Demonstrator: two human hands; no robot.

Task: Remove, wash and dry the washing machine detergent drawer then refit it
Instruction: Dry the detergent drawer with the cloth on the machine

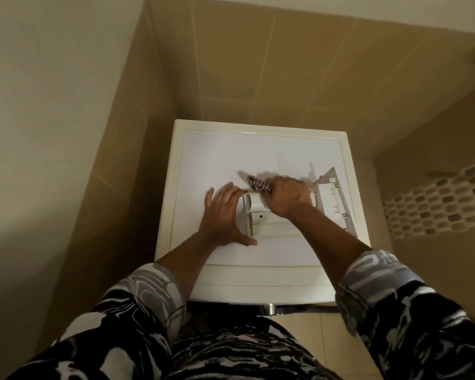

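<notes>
Left hand (224, 215) splayed; right hand (290, 196) grips cloth (258, 184).

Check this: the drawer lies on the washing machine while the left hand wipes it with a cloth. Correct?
No. The head view shows the right hand wiping the drawer with the cloth; the left hand rests flat beside it on the washing machine.

Single head-worn wide-angle view, aimed forward and steeply down.

Taken from above, close, at arm's reach of the flat white top of a cream washing machine (231, 154); centred on the left hand (222, 212) and the right hand (288, 196) with its speckled purple-and-white cloth (258, 183); edged below by black-and-grey patterned sleeves (137, 297) and above by beige tiled walls (258, 64), bowed by the lens.
</notes>
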